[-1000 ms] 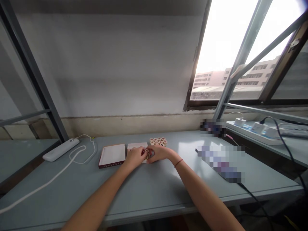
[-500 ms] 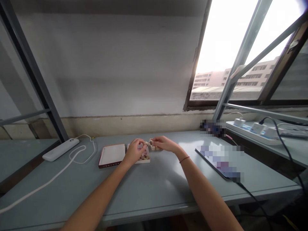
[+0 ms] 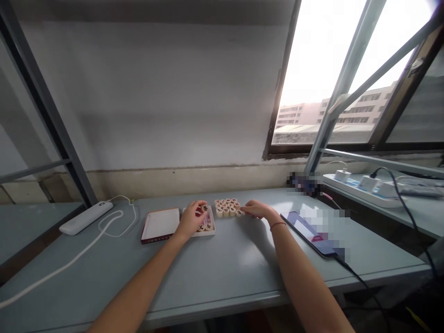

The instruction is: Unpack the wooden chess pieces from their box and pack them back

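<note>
My left hand (image 3: 192, 218) pinches a round Chinese chess piece (image 3: 204, 208) over a small white box (image 3: 204, 233). Several more pieces (image 3: 207, 227) with dark characters lie inside that box, partly hidden by the hand. To its right, round cream pieces with red and black characters stand in close rows (image 3: 226, 211). My right hand (image 3: 257, 209) is at the right end of these rows, its fingers closed on the front corner piece (image 3: 239, 213). A red cord circles the right wrist.
Left of the box lies a shallow lid (image 3: 161, 224) with a dark red side. A white power strip (image 3: 86, 217) with its cable lies at the far left. On the right are a phone or tablet (image 3: 308, 233) with a black cable and another power strip (image 3: 367, 190) with chargers.
My hands have moved apart. The left drew back over the box with a piece. The right left the box and moved right to the end of the rows, exposing the pieces.
</note>
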Demonstrator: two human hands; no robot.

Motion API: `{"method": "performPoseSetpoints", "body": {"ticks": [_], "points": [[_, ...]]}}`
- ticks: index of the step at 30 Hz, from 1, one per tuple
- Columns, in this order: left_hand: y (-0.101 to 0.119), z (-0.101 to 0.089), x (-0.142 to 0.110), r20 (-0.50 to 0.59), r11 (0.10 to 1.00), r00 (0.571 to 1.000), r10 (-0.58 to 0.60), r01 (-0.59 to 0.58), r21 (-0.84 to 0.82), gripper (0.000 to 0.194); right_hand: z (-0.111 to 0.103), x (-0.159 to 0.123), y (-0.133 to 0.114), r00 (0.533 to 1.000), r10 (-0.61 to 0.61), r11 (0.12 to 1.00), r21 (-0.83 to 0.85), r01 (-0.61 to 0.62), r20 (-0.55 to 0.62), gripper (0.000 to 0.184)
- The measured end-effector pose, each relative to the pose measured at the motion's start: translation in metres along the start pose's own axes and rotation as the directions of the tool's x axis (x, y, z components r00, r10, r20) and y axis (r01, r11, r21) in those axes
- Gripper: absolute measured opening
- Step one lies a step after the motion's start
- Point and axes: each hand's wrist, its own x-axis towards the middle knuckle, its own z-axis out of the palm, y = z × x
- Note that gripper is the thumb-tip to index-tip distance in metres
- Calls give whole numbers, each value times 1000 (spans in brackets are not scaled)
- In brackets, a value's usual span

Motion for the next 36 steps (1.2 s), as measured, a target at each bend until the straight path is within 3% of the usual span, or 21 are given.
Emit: {"method": "performPoseSetpoints", "body": {"ticks": [3,6,9,11,14,17,19,23,29,36], "points": [[6,1,-2,52,1000,998,-18,18,-5,28,5,-13,-22,985,-170,979,109,173,-30,38],[11,2,-5,86,1000,996,12,-14,17,29,19,-28,-51,912,-396,896,261,359,107,40],[15,3,-5,87,996,993,77,-82,48,27,31,-37,-71,857,-495,851,282,444,145,35],[17,2,-5,91,991,991,102,-109,72,27,33,-36,-72,848,-512,838,297,457,139,31],[17,-4,-4,118,981,987,110,-126,145,30,25,-25,-56,892,-448,862,296,411,65,29],[13,-18,0,186,951,979,83,-133,281,29,11,-11,-31,959,-277,940,188,285,-66,28],[8,-30,3,240,915,970,42,-133,380,26,4,-4,-17,988,-145,983,101,150,-55,28],[-11,-50,10,173,842,982,-72,-33,538,29,1,2,-4,998,22,1000,10,-23,54,28],[-29,-60,13,167,802,965,-201,64,595,33,1,2,0,994,76,997,-29,-74,76,29],[-18,-58,12,263,821,948,-180,-2,570,33,8,3,-2,998,5,974,-224,10,69,30]]}}
